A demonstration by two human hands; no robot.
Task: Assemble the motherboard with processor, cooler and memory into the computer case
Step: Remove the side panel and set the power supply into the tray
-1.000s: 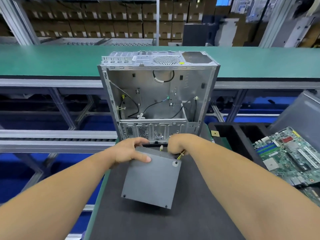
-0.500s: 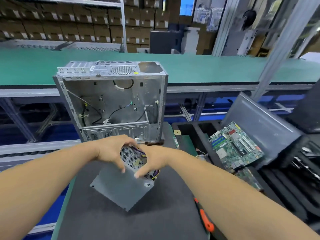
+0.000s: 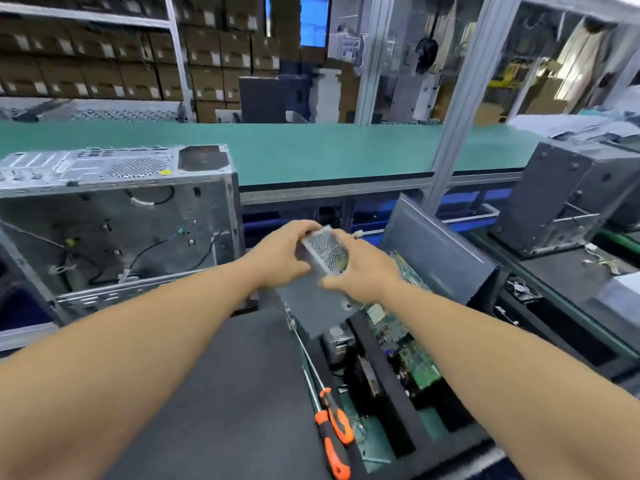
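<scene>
Grey box (image 3: 313, 299) sits gripped in my left hand (image 3: 282, 252) and right hand (image 3: 360, 268); case (image 3: 114, 220) looks empty, motherboard (image 3: 405, 341) waits, so nearly everything remains.

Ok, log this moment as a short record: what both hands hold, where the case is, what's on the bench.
held item: grey metal box with mesh side, likely a power supply
left hand: grip on its left side
right hand: grip on its right side
computer case: open, at left, no board inside
circuit boards: in tray at right
screwdriver: orange and black, beside mat
</scene>
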